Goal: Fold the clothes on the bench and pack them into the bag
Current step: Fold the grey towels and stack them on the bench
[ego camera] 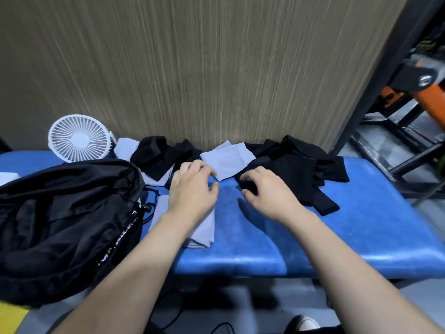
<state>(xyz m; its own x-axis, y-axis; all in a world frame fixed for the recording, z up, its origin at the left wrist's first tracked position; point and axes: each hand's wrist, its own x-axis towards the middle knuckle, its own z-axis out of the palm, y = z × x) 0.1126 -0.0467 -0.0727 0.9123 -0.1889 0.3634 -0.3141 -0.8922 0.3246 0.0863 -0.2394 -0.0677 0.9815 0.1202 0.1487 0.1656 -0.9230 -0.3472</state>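
Observation:
A blue padded bench (pixel 361 227) carries loose clothes along the wall. A light grey cloth (pixel 228 157) lies at the back middle, with a black garment (pixel 301 174) spread to its right. My left hand (pixel 192 191) hovers palm down, its loosely curved fingertips at the grey cloth's near corner. It holds nothing. Under my left wrist lies a folded light grey cloth (pixel 204 230). My right hand (pixel 267 189) pinches the left edge of the black garment between curled fingers and thumb. The open black bag (pixel 67 213) sits on the bench's left end.
A white desk fan (pixel 78 138) stands behind the bag. More black and light clothes (pixel 159 155) are heaped between fan and grey cloth. A wood-grain wall rises behind the bench. A black metal frame (pixel 397 150) stands to the right. My shoe (pixel 305 324) shows below.

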